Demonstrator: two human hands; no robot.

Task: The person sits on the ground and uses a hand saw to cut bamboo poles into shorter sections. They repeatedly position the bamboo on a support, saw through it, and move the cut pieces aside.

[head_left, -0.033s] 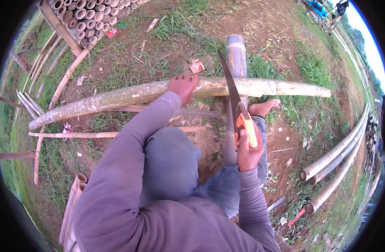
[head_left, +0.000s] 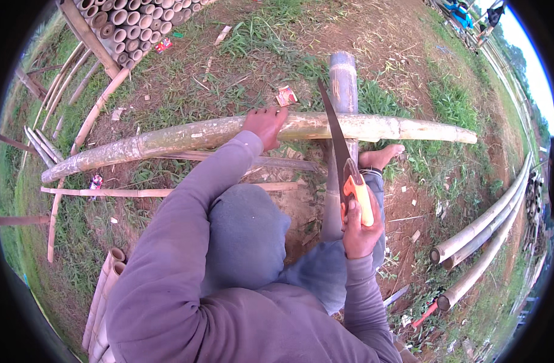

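Observation:
A long, thick bamboo pole [head_left: 192, 134] lies crosswise in front of me, over a second bamboo piece [head_left: 343, 85] that runs away from me. My left hand [head_left: 265, 126] is closed over the top of the pole, left of the crossing. In my right hand [head_left: 361, 233] is a hand saw [head_left: 358, 196], gripped by its orange handle. The dark blade slants up and away across the pole at the crossing, its tip beyond the pole's far side. My bare foot [head_left: 381, 157] rests beside the lower piece, just on the near side of the pole.
Stacked bamboo ends [head_left: 135, 24] stand at the far left behind a wooden post. A thin bamboo strip [head_left: 126, 193] lies nearer me. Bamboo tubes [head_left: 104, 296] sit at lower left, several poles [head_left: 464, 236] at right, near a red-handled tool [head_left: 425, 316]. A red wrapper [head_left: 286, 95] is on the grass.
My right hand and the saw have come slightly back toward me, so the blade's tip sits a little nearer. My left hand keeps its place on the pole.

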